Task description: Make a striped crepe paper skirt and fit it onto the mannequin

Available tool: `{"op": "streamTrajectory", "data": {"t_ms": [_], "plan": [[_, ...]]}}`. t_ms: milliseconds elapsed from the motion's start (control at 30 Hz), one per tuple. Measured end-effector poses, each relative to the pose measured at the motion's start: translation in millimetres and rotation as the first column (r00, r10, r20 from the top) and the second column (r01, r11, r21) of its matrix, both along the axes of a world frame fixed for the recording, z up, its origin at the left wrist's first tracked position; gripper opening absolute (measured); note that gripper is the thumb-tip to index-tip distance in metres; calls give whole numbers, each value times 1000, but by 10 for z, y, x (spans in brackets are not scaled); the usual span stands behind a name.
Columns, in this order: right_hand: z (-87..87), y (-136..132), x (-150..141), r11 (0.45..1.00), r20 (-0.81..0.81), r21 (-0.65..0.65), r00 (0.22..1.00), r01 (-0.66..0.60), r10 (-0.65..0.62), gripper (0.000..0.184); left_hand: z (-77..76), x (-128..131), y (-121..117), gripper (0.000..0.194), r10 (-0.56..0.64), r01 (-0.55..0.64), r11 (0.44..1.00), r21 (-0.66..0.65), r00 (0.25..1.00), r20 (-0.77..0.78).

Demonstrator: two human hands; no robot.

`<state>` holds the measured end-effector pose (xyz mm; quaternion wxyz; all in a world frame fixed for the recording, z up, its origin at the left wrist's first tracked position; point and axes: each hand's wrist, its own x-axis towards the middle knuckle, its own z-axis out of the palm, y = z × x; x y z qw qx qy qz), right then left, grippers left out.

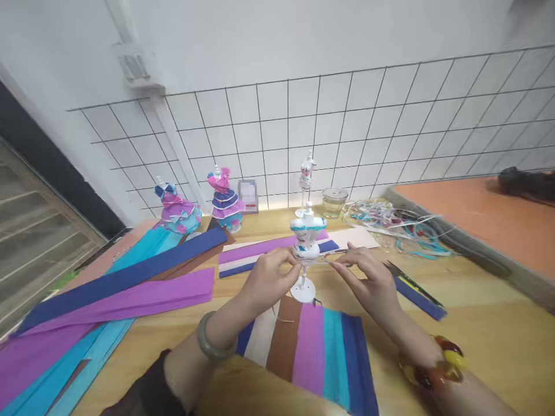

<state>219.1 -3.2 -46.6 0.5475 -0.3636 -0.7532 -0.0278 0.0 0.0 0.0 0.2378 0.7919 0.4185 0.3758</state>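
Note:
A small white mannequin stand (pixel 306 245) with a turquoise and white paper bodice stands on the wooden table (pixel 477 323) in front of me. My left hand (pixel 271 276) pinches at its waist from the left, fingers closed. From the right, my right hand (pixel 368 277) reaches in with fingers pinched on a thin strip or ribbon (pixel 333 254) that runs to the mannequin's waist. Below the stand lies a stack of crepe paper strips (pixel 312 352) in white, brown, purple, turquoise and blue.
Long purple, blue and turquoise crepe sheets (pixel 121 289) spread across the left. Two dressed mannequins (pixel 177 211) (pixel 225 202) and a bare one (pixel 306 176) stand by the tiled wall, beside a glass jar (pixel 334 201). Tangled ribbons (pixel 390 222) and scissors (pixel 411 283) lie at right.

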Motion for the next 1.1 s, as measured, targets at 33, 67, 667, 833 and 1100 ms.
{"op": "streamTrajectory", "data": {"t_ms": [33,67,667,833,1100], "plan": [[-2,2,-1,1000,-1,-4,1000,1,-1,12,-9,2,8,6,6,-6,1000,2,1000,0],[-3,5,-2,1000,-3,-7,1000,2,-3,11,-16,3,15,5,9,-9,1000,5,1000,3],[19,-2,15,1000,9,-12,1000,-4,4,9,8,-21,74,5,-85,85,996,27,996,22],[38,1,18,1000,23,7,1000,9,-9,10,-18,-34,97,5,-90,89,995,49,996,16],[78,-29,-3,1000,-15,-20,1000,8,-9,10,-26,-32,77,8,-148,172,980,-102,967,206]]}}
